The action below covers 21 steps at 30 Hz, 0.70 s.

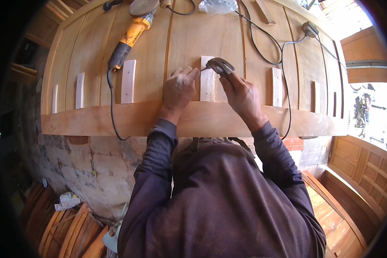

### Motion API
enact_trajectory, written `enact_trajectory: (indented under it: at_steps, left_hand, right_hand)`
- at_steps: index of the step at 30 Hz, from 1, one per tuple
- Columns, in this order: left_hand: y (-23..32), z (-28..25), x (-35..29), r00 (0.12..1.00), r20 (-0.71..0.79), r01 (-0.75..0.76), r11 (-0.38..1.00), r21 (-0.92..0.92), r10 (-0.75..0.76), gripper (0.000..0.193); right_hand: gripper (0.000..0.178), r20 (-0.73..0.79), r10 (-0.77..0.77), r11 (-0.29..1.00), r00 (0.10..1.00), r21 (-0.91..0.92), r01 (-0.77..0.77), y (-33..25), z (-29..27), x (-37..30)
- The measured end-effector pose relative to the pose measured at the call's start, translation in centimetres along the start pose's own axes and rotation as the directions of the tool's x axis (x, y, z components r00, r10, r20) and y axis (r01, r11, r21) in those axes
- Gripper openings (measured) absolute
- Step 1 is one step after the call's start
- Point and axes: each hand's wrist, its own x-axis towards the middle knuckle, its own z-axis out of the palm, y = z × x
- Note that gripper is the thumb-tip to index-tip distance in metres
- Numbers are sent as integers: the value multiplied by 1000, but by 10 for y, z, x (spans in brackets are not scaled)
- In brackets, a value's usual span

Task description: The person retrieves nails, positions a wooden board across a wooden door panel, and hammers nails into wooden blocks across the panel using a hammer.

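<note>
My right hand [244,99] is wrapped round the handle of a dark claw hammer [219,64]. The hammer's head is over the upper part of a pale wooden strip [207,88], which lies on a large panelled wooden door [152,81]. Just left of that strip, my left hand [180,88] is closed, its fingertips near the hammer head. A thin dark piece shows between those fingertips and the hammer; its kind is not clear. Small dark spots, like nail heads, dot the strip.
An orange and black angle grinder [133,36] rests at the far left, its cord over the near edge. More strips, such as one [128,81] on the left and one [276,87] on the right, line the door. A plug [309,30] and a clear plastic bag [218,6] lie beyond.
</note>
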Motion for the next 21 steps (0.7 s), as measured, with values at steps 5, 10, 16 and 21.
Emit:
enact_trajectory:
  at_steps: [5,10,16,21]
  left_hand:
    - [1,-2,0,1000,-13,-9,1000,-19,9,10]
    - [6,-2,5,1000,9,-22,1000,19,22,8]
    - [-3,1,0,999,-29,17,1000,-14,-18,6]
    - [-4,-1,5,964,-172,177,973,-144,-201,6]
  right_hand:
    - [26,-255,2,982,967,181,46,-23,-11,-2]
    - [30,-76,28,999,997,-18,-30,12,2,-5]
    - [35,-196,400,799,895,553,-236,21,-8,-37]
    - [30,-101,700,409,707,868,-280,45,-12,-79]
